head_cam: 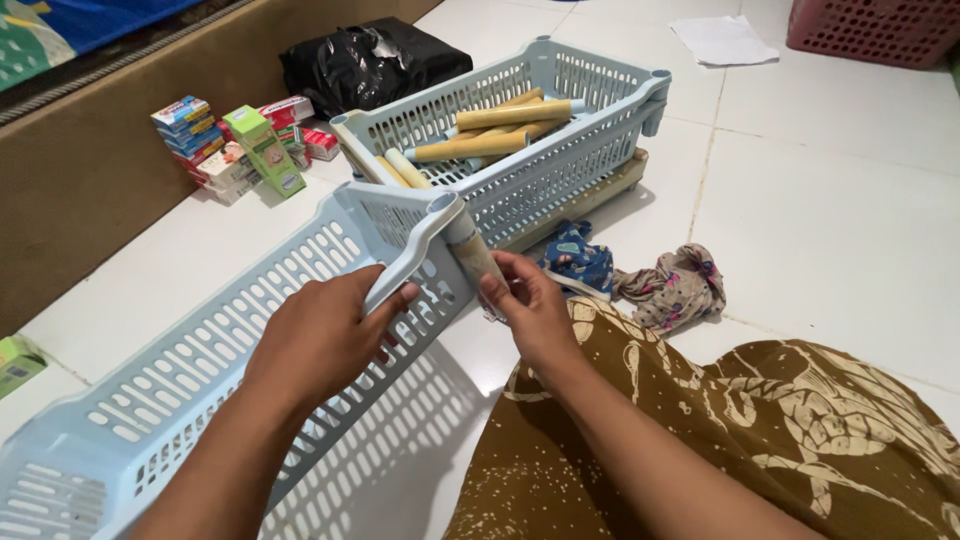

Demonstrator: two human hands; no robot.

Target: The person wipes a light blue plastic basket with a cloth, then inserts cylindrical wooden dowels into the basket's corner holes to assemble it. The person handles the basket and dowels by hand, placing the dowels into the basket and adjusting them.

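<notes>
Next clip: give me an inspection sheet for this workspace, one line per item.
Surface: white tiled floor.
Job's things: pale blue slotted basket tray; tan tube at its corner socket.
Clutter: second basket holding tan tubes; small cartons; black bag; crumpled cloths; paper.
Hands: left hand grips tray corner; right hand holds tube.
Cables: nothing seen.
Surroundings: red basket, brown ledge.

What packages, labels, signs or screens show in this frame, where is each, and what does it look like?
Stack of small boxes: upper left on the floor by the brown wall, flat, blue, red and white.
Green box: leaning beside that stack, tall, light green.
Red and white boxes: behind the green one, small, low.
Green package: left edge, partly cut off.
No signs or screens.
</notes>
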